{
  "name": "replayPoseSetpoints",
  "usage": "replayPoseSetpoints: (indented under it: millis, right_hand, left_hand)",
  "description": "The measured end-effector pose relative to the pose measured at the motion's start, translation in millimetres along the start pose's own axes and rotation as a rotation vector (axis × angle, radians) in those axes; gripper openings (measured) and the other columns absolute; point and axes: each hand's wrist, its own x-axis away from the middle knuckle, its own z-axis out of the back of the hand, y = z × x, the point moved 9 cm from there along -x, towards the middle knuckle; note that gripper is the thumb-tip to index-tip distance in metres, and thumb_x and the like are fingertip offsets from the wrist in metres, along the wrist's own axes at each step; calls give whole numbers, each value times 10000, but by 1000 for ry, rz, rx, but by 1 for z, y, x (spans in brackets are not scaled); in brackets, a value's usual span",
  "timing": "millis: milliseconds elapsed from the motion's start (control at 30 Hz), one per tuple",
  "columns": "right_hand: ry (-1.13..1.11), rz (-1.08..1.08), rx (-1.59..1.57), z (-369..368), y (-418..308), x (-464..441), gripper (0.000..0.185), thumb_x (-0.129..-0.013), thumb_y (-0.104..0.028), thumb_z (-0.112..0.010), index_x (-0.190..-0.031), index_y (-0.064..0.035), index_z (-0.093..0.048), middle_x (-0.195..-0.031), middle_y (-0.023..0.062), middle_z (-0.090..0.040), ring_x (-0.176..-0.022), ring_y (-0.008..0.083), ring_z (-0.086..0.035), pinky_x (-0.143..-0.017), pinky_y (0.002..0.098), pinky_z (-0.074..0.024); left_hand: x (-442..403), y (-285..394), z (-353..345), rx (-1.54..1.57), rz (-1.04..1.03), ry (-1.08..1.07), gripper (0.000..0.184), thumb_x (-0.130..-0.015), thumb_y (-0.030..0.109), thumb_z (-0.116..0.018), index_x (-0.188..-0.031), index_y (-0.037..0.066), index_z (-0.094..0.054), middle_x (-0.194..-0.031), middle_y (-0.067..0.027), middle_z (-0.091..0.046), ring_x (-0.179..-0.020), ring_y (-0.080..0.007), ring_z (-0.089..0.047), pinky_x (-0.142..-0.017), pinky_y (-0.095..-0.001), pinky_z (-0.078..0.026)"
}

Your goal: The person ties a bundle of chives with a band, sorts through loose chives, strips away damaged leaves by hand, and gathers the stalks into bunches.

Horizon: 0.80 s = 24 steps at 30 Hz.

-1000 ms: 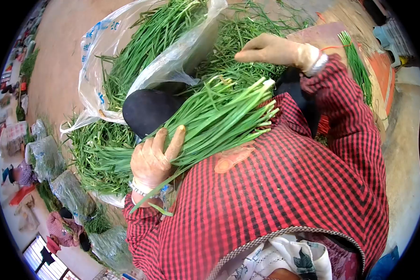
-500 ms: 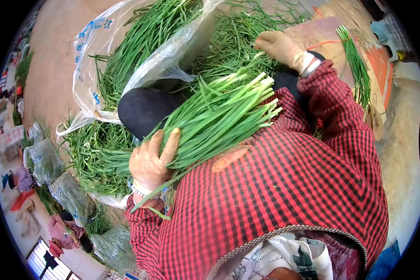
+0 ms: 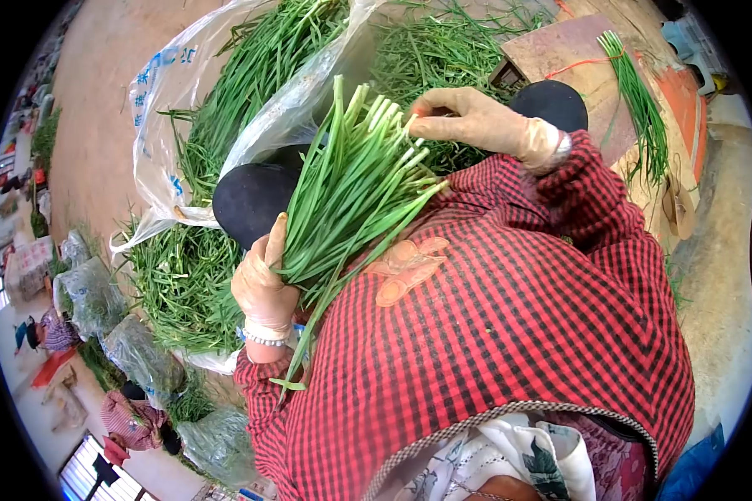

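A loose bunch of long green stalks (image 3: 347,184) lies across my lap, its pale cut ends pointing up. My left hand (image 3: 266,280), gloved and with a beaded bracelet at the wrist, is wrapped round its lower leafy part. At the pale ends is my right hand (image 3: 472,121), also gloved, with thumb and fingertips pinched together; what they hold, if anything, is too small to tell. A tied bunch of stalks (image 3: 639,108) with a red band rests on a board (image 3: 551,54) at the upper right.
An open clear plastic bag (image 3: 154,125) full of greens stands beyond my knee (image 3: 255,200). Loose greens (image 3: 175,284) are heaped at the left, and more (image 3: 434,50) beyond my lap. Filled bags (image 3: 146,355) and other people (image 3: 129,417) are at the far left.
The bunch in my left hand has tilted more upright, its pale ends swinging up and left. My right hand has moved from above the loose greens to beside those ends.
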Motion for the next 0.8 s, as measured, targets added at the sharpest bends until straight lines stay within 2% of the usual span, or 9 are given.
replayPoseSetpoints:
  millis: [33,67,267,367,467,533,567,733,800]
  right_hand:
    - [59,21,-77,-2,3,-9,527,-838,-496,-643,-1051,-15,-651,-944,94,-656,-913,179,-579,-835,305,-451]
    - [65,26,-80,-4,3,-14,527,-838,-496,-643,-1051,-15,-651,-944,94,-656,-913,179,-579,-835,305,-451]
    - [-71,121,-126,-14,-15,-34,383,-813,-377,-700,-969,-27,-675,-870,46,-651,-852,138,-569,-808,299,-442]
    - [57,193,-134,10,-35,-39,278,-839,-294,-676,-912,-26,-682,-798,4,-644,-789,97,-556,-763,269,-450]
    - [291,319,-155,51,-58,-34,207,-840,-248,-668,-920,-60,-702,-833,0,-669,-811,82,-587,-775,257,-465]
    - [442,367,-285,99,-54,-26,193,-891,-217,-628,-926,-40,-698,-920,12,-688,-882,101,-608,-857,267,-464]
    - [503,293,68,124,-41,-29,256,-897,-261,-626,-1013,-36,-672,-991,34,-671,-966,120,-592,-887,273,-454]
    - [140,136,145,64,-62,-33,577,-880,-445,-614,-1256,-15,-535,-1190,108,-589,-1104,194,-546,-960,304,-422]
    - [169,175,221,47,-77,-41,610,-892,-440,-589,-1272,30,-506,-1174,148,-591,-1131,206,-531,-988,321,-411]
  left_hand:
    - [-1,-1,0,20,15,-4,748,-619,104,-746,-1329,193,-525,-920,-69,-614,-779,-276,-620,-656,-354,-487]
    - [-2,-2,-1,40,30,-6,749,-621,109,-750,-1330,190,-523,-915,-69,-612,-775,-277,-619,-651,-353,-487]
    - [-8,-10,0,133,130,-35,708,-651,98,-743,-1322,158,-526,-971,-75,-657,-827,-287,-649,-686,-358,-504]
    - [-16,-14,0,233,126,-36,647,-688,60,-740,-1300,122,-541,-1191,-111,-633,-1005,-284,-648,-809,-322,-520]
    - [-29,-9,9,290,53,104,692,-656,82,-735,-1313,155,-532,-1065,-91,-662,-859,-299,-651,-727,-350,-521]
    - [-32,-10,12,363,52,120,663,-681,81,-745,-1308,137,-537,-1137,-94,-654,-956,-272,-659,-796,-327,-525]
    - [-31,-17,9,445,120,108,651,-694,79,-751,-1307,127,-537,-1165,-94,-646,-991,-250,-655,-825,-316,-520]
    - [-37,-43,-14,672,235,71,632,-724,88,-766,-1311,100,-531,-1187,-94,-644,-1030,-191,-646,-875,-288,-505]
    - [-47,-34,-9,718,234,68,620,-733,95,-763,-1309,107,-535,-1177,-91,-648,-1028,-190,-647,-874,-287,-504]
